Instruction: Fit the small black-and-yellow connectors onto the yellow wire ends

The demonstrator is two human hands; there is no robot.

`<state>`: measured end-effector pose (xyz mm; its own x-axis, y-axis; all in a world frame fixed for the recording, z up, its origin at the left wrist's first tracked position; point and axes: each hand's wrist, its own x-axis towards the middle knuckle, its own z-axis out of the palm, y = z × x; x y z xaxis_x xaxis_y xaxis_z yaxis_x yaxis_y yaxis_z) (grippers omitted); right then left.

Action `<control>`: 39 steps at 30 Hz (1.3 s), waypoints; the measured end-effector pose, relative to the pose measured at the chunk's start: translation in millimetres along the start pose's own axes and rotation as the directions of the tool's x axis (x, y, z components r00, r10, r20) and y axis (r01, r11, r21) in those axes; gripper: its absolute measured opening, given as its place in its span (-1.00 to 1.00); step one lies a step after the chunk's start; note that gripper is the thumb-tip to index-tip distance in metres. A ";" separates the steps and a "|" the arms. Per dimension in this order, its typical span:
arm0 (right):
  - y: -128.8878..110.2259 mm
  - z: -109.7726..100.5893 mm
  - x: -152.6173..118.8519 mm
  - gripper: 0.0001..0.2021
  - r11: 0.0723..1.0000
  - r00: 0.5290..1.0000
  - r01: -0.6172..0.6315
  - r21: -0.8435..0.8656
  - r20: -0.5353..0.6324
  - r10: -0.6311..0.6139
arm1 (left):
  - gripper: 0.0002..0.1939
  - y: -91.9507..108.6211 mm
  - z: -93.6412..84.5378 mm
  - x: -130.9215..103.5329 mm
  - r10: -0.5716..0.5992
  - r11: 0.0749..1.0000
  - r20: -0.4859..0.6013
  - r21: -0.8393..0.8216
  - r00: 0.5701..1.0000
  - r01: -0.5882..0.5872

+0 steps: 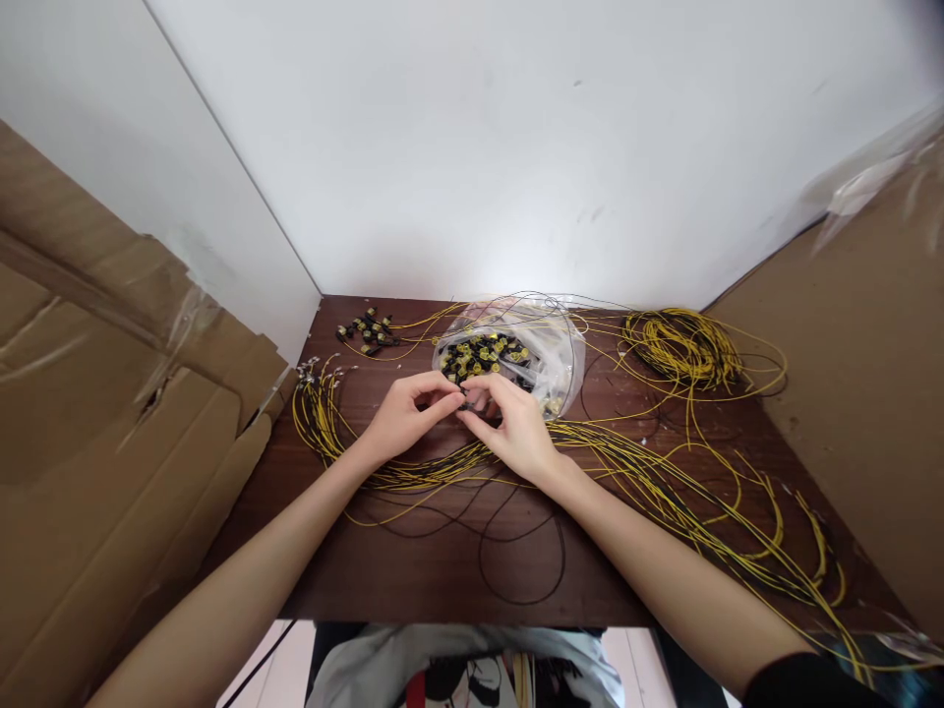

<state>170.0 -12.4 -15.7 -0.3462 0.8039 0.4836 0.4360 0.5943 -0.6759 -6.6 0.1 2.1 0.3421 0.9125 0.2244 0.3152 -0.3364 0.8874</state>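
Over the middle of the table my left hand (417, 411) and my right hand (512, 418) meet fingertip to fingertip. Between their pinched thumbs and fingers is a small black part (464, 401), mostly covered by the fingers, so its exact kind does not show. Just behind the hands lies a clear plastic bag (564, 369) holding many small black-and-yellow connector-like pieces (483, 356). A long bundle of yellow and black wires (424, 472) passes beneath both hands and wrists. A thin black wire (522, 602) loops on the tabletop nearer my body.
At the back left sits a small pile of black-and-yellow pieces (371, 329) with wires attached. A coiled wire bundle (682, 349) lies at the back right. Cardboard (133, 423) stands on the left, more cardboard (862, 393) on the right, and a white wall (516, 147) behind the brown table (413, 580).
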 end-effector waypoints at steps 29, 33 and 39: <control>8.0 0.6 -2.2 -0.71 0.982 0.986 0.166 -0.086 -0.002 -0.167 | -0.75 -1.6 -1.7 -0.9 -0.042 0.999 0.078 -0.015 0.996 0.043; 7.0 -0.6 -2.0 -0.70 0.981 0.985 0.171 -0.096 0.007 -0.171 | -0.76 -2.4 -1.6 -1.2 -0.057 0.998 0.087 -0.022 0.995 0.059; 6.0 -0.3 -2.0 -0.71 0.984 0.987 0.161 -0.071 0.003 -0.162 | -0.77 0.3 -1.9 -0.9 -0.054 0.998 0.084 -0.040 0.995 0.058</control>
<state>173.5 -10.5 -20.6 -0.4145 0.6973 0.5848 0.4321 0.7164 -0.5478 -8.4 -0.4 2.9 0.3979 0.9065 0.1413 0.2988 -0.2737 0.9142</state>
